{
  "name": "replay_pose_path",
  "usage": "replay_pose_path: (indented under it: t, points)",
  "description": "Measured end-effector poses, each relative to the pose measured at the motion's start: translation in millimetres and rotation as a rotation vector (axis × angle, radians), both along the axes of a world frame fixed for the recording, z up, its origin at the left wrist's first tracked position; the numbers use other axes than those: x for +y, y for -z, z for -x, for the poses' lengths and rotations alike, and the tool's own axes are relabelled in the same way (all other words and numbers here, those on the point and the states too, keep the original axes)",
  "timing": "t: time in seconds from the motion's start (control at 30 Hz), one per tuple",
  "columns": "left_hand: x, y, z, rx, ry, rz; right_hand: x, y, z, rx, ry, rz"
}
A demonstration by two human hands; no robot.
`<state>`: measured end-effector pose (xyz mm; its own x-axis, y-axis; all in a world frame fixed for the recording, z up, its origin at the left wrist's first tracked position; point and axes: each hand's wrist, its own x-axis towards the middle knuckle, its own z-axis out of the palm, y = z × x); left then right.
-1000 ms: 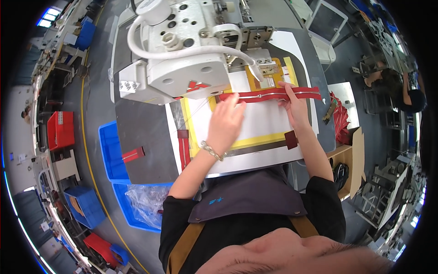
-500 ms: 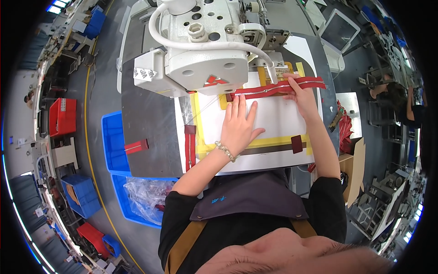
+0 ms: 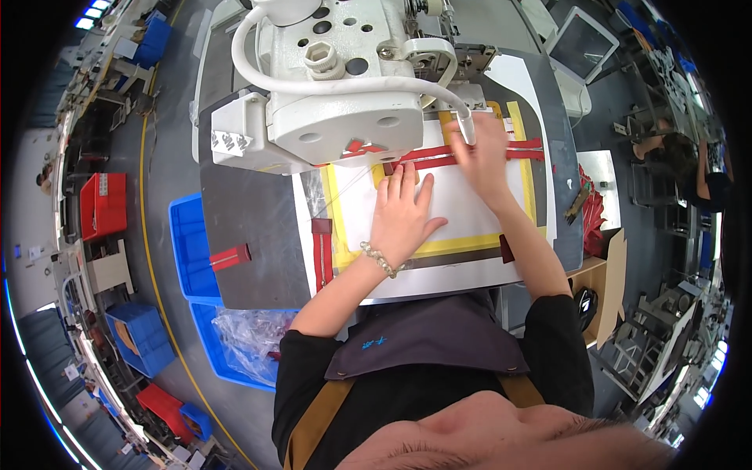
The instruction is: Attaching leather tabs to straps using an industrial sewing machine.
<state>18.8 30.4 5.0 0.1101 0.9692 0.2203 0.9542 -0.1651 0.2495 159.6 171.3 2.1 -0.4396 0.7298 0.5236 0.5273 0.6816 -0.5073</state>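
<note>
My left hand (image 3: 398,213) lies open on the white sheet (image 3: 462,219) framed with yellow tape, fingertips touching the lower edge of a red zipper (image 3: 435,159) near its left end, below the white sewing machine head (image 3: 329,125). My right hand (image 3: 482,157), smeared by motion, is over the zipper beside a hanging white tube (image 3: 467,125); whether it grips anything is unclear. The zipper's right part shows beyond it as two red bands. Another red zipper (image 3: 322,254) with a dark red end lies left of the sheet, and a short one (image 3: 229,257) sits on the dark table.
Blue trays (image 3: 188,251) adjoin the table at left, one holding plastic bags (image 3: 247,337). At right are red pieces (image 3: 591,204), a cardboard box (image 3: 607,286) and a white monitor (image 3: 583,43). A co-worker (image 3: 697,172) is at the far right.
My left hand has flattened onto the sheet at the zipper's edge. My right hand has moved left and up from the zipper's right part to under the tube, and is now blurred.
</note>
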Motion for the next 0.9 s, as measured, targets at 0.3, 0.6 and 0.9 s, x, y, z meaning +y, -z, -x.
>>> replay_pose_path:
  t: [0.3, 0.6, 0.9]
  points:
    - [-18, -14, 26, -0.162, 0.217, -0.181, 16, 40, 47, 0.277, -0.211, 0.503]
    - [-4, -16, 51, -0.11, 0.277, -0.136, 3, -11, 8, -0.115, -0.56, 0.31]
    - [-6, 2, 49, -0.037, 0.318, -0.108, -2, -2, -6, -0.226, -0.585, 0.08]
